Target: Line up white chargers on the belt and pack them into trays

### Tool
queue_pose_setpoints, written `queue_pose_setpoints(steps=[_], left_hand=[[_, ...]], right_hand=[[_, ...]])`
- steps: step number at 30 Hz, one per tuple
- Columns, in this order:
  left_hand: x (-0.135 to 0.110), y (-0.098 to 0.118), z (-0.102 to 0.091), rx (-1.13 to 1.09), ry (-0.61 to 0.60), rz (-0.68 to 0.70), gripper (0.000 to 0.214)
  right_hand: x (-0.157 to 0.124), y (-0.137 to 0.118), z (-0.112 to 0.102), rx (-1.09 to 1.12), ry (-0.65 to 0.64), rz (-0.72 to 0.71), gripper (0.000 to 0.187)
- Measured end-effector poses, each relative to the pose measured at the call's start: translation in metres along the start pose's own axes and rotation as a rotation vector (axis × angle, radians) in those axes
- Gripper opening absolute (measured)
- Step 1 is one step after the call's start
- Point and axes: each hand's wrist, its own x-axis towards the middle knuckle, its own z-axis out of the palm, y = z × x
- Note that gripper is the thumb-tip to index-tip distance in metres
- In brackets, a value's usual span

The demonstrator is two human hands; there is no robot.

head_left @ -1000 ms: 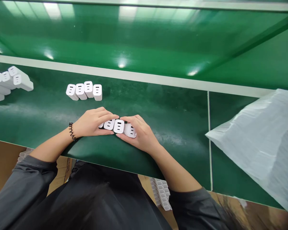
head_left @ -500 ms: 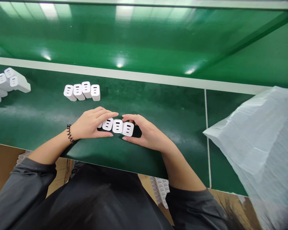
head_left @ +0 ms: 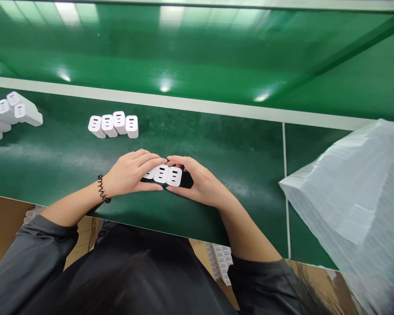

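A short row of white USB wall chargers stands on the green table with the port faces up. My left hand is wrapped round the left end of the row, its fingers behind and its thumb in front, hiding part of the row. Round the right-end charger curl the fingers and thumb of my right hand. The fingertips of both hands come close together over the middle of the row. A black coiled band is on my left wrist.
Several more white chargers stand in a row behind my left hand. Others lie piled at the far left. A translucent plastic sheet hangs over the table's right side. White trays show below the front edge.
My left hand has slid right along the row, covering more of the left chargers, and its fingertips are closer to my right hand. My right hand has barely moved.
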Motion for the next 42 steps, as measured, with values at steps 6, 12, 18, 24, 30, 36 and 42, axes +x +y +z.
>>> queue_pose_setpoints(steps=[6, 12, 18, 24, 30, 36, 42], left_hand=[[-0.001, -0.001, 0.001, -0.005, -0.024, 0.01, 0.046], [-0.001, -0.002, 0.001, -0.039, -0.032, 0.002, 0.045], [-0.002, -0.002, 0.0, -0.057, -0.046, -0.016, 0.046], [0.002, 0.001, 0.0, 0.063, 0.0, 0.003, 0.066], [0.003, 0.008, 0.003, 0.305, -0.039, 0.077, 0.065], [0.0, 0.014, 0.001, 0.391, -0.157, 0.047, 0.057], [-0.003, 0.014, 0.003, 0.381, -0.171, 0.043, 0.054]], right_hand=[[0.0, -0.002, 0.001, -0.023, 0.011, -0.022, 0.063], [0.0, -0.003, 0.002, -0.042, 0.002, -0.017, 0.063], [0.001, -0.002, 0.003, -0.063, 0.024, -0.064, 0.066], [0.003, 0.0, 0.008, -0.076, 0.04, -0.092, 0.072], [0.002, 0.001, 0.021, -0.08, 0.099, -0.119, 0.084], [0.001, 0.0, 0.024, -0.106, 0.087, -0.153, 0.088], [0.002, -0.001, 0.026, -0.115, 0.09, -0.166, 0.088]])
